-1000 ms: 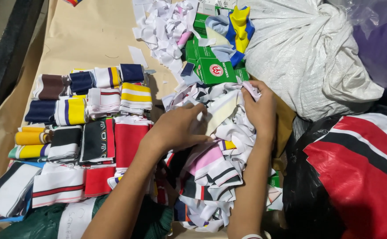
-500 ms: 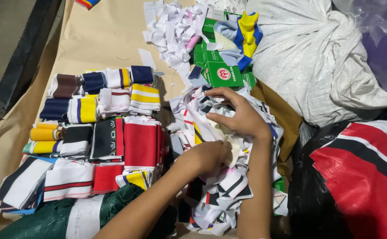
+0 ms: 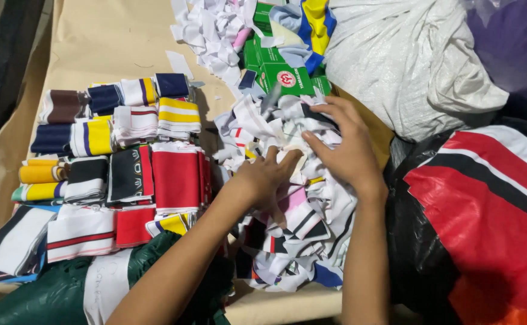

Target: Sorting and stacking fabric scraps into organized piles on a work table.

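Head view — both hands loosely open, fingers in the fabric-scrap heap directly beneath them.

Matt knit cloth scraps, woven plastic sack.

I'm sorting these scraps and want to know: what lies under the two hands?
Under the left hand and right hand lies a loose heap of fabric scraps, mostly white with stripes. What is beneath it is covered.
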